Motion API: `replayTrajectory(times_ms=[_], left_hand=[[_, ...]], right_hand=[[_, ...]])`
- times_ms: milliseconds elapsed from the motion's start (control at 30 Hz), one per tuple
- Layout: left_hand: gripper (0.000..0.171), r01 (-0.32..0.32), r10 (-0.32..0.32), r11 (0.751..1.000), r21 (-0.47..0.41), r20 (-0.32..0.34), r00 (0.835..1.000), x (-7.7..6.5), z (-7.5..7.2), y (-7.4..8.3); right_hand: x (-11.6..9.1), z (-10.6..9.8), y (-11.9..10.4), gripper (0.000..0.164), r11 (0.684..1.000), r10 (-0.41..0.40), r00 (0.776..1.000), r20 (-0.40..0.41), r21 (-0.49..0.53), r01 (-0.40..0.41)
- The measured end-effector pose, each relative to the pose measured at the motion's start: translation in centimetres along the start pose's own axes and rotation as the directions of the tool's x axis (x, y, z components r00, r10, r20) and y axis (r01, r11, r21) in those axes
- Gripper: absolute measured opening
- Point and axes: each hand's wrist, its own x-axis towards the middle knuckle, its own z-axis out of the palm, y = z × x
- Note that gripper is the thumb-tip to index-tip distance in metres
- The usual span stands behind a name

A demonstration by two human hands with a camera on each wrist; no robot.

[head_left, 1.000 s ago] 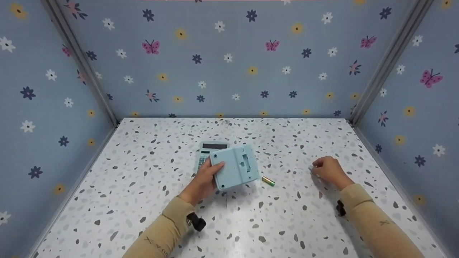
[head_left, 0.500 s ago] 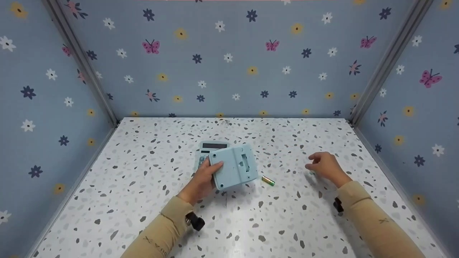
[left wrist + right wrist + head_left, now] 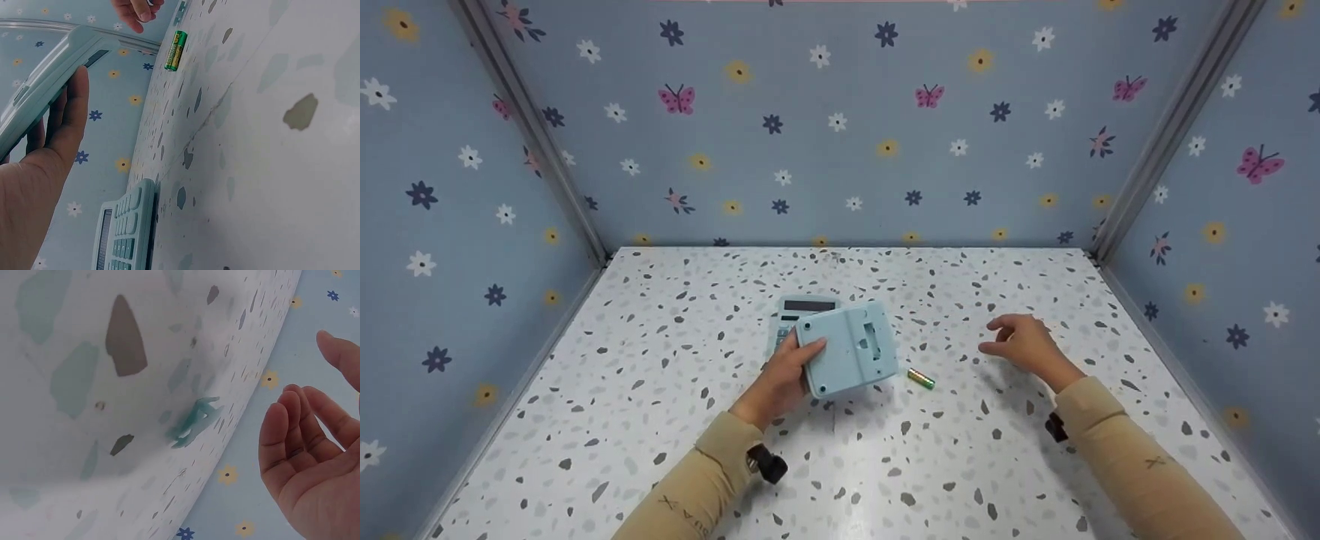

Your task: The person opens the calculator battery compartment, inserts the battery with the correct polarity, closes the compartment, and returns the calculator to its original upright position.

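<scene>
My left hand (image 3: 780,379) grips a light blue calculator (image 3: 847,349) by one edge, thumb across its back. Its underside faces up, with an uncovered battery slot (image 3: 872,341) near the right end. A green and gold battery (image 3: 921,378) lies on the table just right of it. Further right, my right hand (image 3: 1024,349) hovers over the table, fingers loosely bent and thumb apart, holding nothing. In the right wrist view a small teal plastic piece (image 3: 196,423), which looks like a battery cover, lies on the table near that hand.
A second light blue calculator (image 3: 810,305) lies face up behind the held one, partly hidden by it. The speckled white table (image 3: 697,465) is bounded by flower-patterned walls (image 3: 840,150) at the back and both sides.
My right hand has let go of the small piece at its fingertips, spread its fingers and moved left. My left hand and the calculator have hardly moved.
</scene>
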Motion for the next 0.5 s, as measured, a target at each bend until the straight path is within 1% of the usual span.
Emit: replayTrajectory(times_ms=[233, 333, 500], left_hand=[[0.062, -0.022, 0.022, 1.0, 0.011, -0.003, 1.0, -0.1, -0.1, -0.2], [0.062, -0.017, 0.017, 1.0, 0.011, -0.008, 1.0, 0.0, -0.1, -0.2], [0.061, -0.015, 0.015, 1.0, 0.019, -0.011, 1.0, 0.0, -0.1, -0.2]], right_hand=[[0.0, 0.7, -0.8, 0.053, 1.0, 0.004, 1.0, 0.021, 0.023, -0.004], [0.2, 1.0, -1.1, 0.053, 1.0, 0.011, 1.0, 0.027, 0.028, -0.012], [0.3, 1.7, -1.7, 0.052, 1.0, -0.005, 1.0, 0.028, 0.024, 0.004]])
